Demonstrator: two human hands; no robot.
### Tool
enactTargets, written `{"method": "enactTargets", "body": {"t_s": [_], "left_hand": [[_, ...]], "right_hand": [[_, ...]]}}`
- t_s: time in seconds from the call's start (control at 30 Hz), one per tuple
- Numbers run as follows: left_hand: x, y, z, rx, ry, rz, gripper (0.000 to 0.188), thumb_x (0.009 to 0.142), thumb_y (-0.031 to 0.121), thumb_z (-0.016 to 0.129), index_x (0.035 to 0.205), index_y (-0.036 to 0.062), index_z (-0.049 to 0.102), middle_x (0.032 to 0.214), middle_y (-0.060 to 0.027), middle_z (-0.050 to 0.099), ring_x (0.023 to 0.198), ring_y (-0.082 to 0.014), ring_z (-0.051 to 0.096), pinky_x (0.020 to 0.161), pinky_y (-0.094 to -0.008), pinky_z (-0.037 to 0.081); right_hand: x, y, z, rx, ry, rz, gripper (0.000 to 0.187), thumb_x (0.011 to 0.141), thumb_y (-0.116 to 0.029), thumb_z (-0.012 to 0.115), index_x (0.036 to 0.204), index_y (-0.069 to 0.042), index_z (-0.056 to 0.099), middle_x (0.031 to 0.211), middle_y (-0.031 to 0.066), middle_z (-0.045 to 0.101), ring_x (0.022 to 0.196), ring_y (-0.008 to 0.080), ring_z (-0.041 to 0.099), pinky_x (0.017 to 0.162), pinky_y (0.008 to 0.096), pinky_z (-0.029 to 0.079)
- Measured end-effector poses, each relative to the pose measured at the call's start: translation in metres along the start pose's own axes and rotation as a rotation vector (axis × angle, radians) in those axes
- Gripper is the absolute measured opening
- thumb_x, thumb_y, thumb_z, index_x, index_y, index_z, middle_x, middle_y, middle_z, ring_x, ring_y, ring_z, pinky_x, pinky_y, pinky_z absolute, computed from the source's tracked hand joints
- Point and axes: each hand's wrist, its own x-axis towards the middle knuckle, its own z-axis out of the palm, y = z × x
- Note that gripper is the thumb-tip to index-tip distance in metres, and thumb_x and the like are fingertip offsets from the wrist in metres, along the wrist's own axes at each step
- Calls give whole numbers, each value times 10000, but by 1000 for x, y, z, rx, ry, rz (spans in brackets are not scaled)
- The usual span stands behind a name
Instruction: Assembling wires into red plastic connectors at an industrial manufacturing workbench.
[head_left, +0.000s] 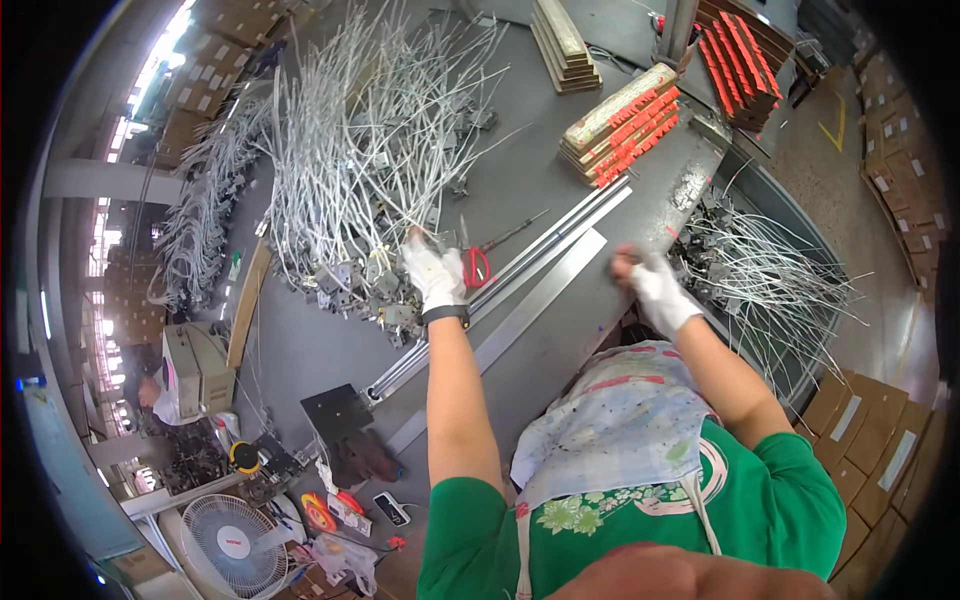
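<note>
a: where is the main heap lying?
b: the heap of wired parts [370, 180] is lying on the grey table [290, 345], ahead of the person, leftward. i'm counting one there, a second wired heap [210, 185] farther left, and a third wired bunch [770, 270] filling the bin [795, 212] at right.
a: which way is the first pointing?
b: its pale wires are pointing away from the person, the long axis running up from the near end, where small metal pieces are bunching.
a: and the hands?
b: the gloved left hand [433, 275] is touching the heap's near right side; i can't tell whether its fingers are gripping. the gloved right hand [655, 290] is hovering by the table's right edge, fingers curling in, blurring; i can't tell if they're holding anything.
a: nearby?
b: one red-handled tool [486, 266] is lying just beside the left hand. metal rails [560, 240] are running diagonally, one flat bar [540, 290] lying alongside. three board stacks [620, 125] are standing beyond, two showing red strips.
a: any room?
b: bare tabletop is showing between heap and stacks, and between the bar and the right edge.
</note>
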Motion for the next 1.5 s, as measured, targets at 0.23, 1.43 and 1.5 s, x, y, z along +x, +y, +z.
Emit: {"method": "enactTargets", "body": {"t_s": [0.23,1.43,1.5], "left_hand": [[4,18,-6,-26,-142,-232,652,720,232,662,1263,16,372,1124,-225,520,975,-343,536,844,-413,435],[-151,178,97,-593,-807,186,251,855,115,522,1093,69,591,868,-135,637,785,-194,616,718,-272,457],[-151,182,103,-587,-813,153,252,853,114,527,1092,67,592,868,-137,636,782,-193,614,720,-270,458]], "right_hand": [[-23,-10,90,-56,-412,-31,267,820,-204,602,992,-17,521,772,4,513,705,88,462,673,214,391],[126,-17,-99,802,592,107,169,917,-236,452,996,-99,510,611,-23,420,481,69,370,419,202,317],[130,-33,-95,509,650,-216,201,876,-204,500,997,-62,575,723,39,553,600,122,500,549,241,420]]}}
